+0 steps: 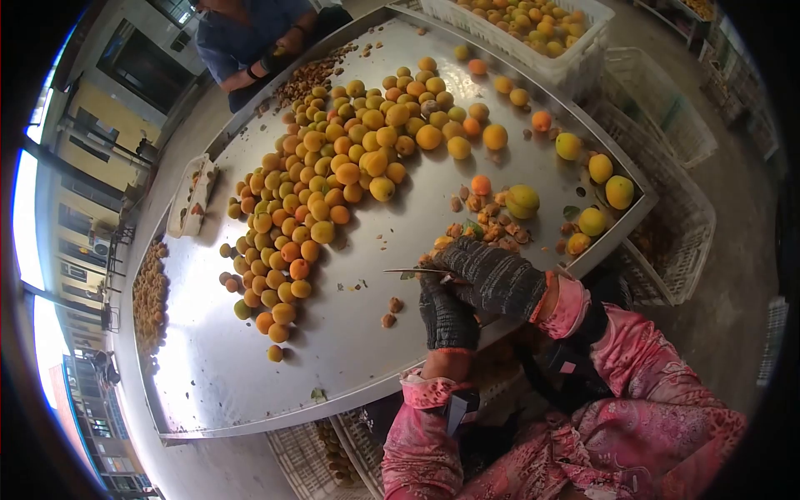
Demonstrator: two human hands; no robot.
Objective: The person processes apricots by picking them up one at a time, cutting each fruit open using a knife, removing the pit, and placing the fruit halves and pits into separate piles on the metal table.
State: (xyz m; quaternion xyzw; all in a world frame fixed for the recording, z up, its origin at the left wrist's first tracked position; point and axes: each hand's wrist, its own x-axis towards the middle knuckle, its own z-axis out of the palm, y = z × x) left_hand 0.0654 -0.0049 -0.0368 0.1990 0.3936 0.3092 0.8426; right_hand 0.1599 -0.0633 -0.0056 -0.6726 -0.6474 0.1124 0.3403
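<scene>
Both my hands wear dark grey knitted gloves and meet near the front edge of the metal table (367,333). My right hand (498,277) is closed on a thin knife (415,271), whose blade points left. Just below it, my left hand (448,312) has its fingers bent up against the right one; what it holds, if anything, is hidden. Behind my hands lie a heap of brown pits (500,229) and a yellow-green apricot (522,201). Two more pits (392,313) sit left of my left hand. A large pile of apricots (333,167) spreads over the middle.
A co-worker (250,42) stands at the far side. A white crate of apricots (575,60) is at the back right, and other crates (679,233) stand beyond the right edge. A white tray (193,198) and more pits (150,300) lie at left.
</scene>
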